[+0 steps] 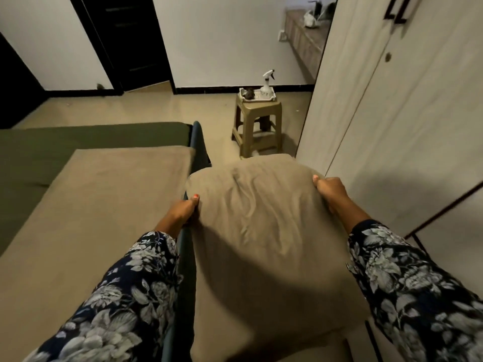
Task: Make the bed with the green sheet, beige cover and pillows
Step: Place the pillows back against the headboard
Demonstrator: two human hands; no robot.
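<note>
Beige pillow (261, 218) sits gripped at both edges by our left hand (187, 209) and right hand (329, 190), fingers curled, ready for the bed (91, 205) beside our left hand.

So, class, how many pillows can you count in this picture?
1. The pillow is held beside the bed, gripped by the left hand and right hand. Others may be out of view.

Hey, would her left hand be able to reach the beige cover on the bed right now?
Probably not at once: the left hand grips the left edge of the pillow, as the right hand grips the other. The beige cover lies just beside it with nothing between, so letting go should free it.
</note>
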